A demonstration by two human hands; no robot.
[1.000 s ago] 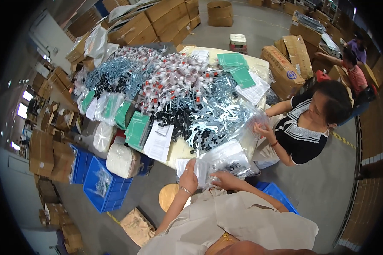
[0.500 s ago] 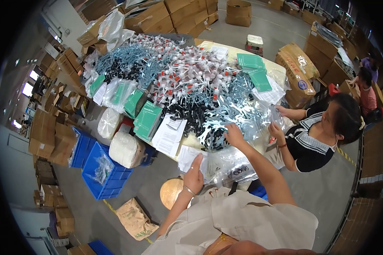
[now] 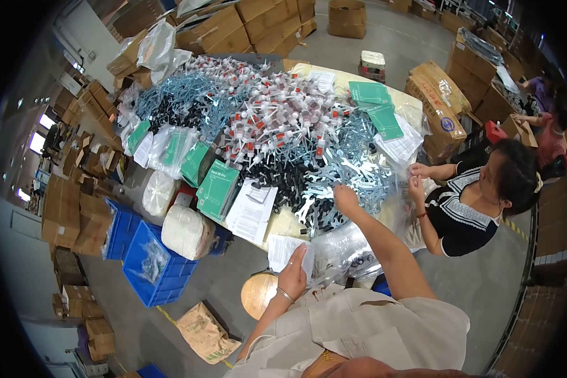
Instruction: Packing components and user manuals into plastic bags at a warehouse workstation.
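Observation:
My right hand (image 3: 346, 200) is in the pile of silver open-ended wrenches (image 3: 359, 170), fingers closed at a wrench (image 3: 321, 191) on the near side. Low at the table's front edge, my left hand (image 3: 292, 272) is closed on the edge of a clear plastic bag (image 3: 324, 255); its fingertips lie against a white sheet (image 3: 283, 249). More clear bags (image 3: 349, 244) lie under my right forearm. Black plastic parts (image 3: 277, 173) are heaped left of the wrenches. Behind them rises a mound of small clear bottles with red labels (image 3: 290, 110).
Green booklets (image 3: 217, 189) and printed sheets (image 3: 251, 211) line the near left edge; more green booklets (image 3: 384, 120) lie far right. A co-worker (image 3: 466, 201) handles clear plastic at the right. Blue crates (image 3: 160, 271), a round stool (image 3: 258, 295) and a paper sack (image 3: 206, 332) stand below.
My left hand has moved slightly right and down, its fingers curling more. My right hand has shifted slightly at the wrenches. The co-worker's hands have come closer together.

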